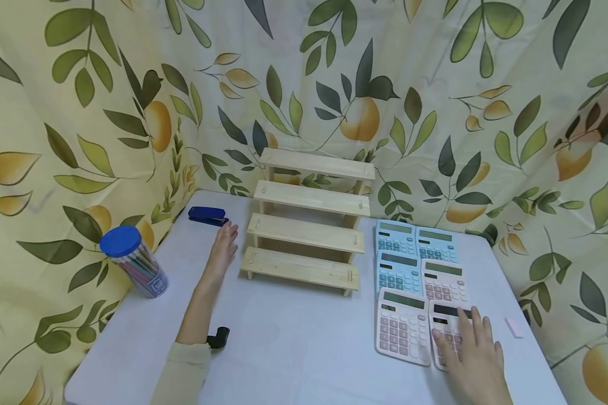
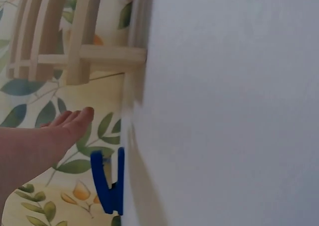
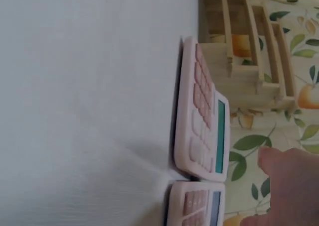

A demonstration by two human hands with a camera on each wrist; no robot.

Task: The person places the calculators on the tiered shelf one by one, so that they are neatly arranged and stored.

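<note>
My left hand [image 1: 224, 250] reaches over the table between a blue stapler [image 1: 208, 215] and a stepped wooden rack [image 1: 304, 225]. Its fingers are extended and hold nothing. In the left wrist view the stapler [image 2: 107, 183] stands just past the fingers. My right hand [image 1: 473, 360] is over the front right pink calculator [image 1: 448, 320], fingers spread, partly covering its keys. Whether the fingers touch it I cannot tell. Beside it lies another pink calculator [image 1: 404, 323], also seen in the right wrist view [image 3: 199, 116]. Behind these are a third pink calculator [image 1: 444, 279] and several blue calculators [image 1: 397, 270].
A clear jar of colored pens with a blue lid [image 1: 137, 261] stands at the table's left edge. A small pink block [image 1: 514, 327] lies near the right edge. The white table [image 1: 294, 332] backs onto a leaf-patterned curtain [image 1: 415, 73].
</note>
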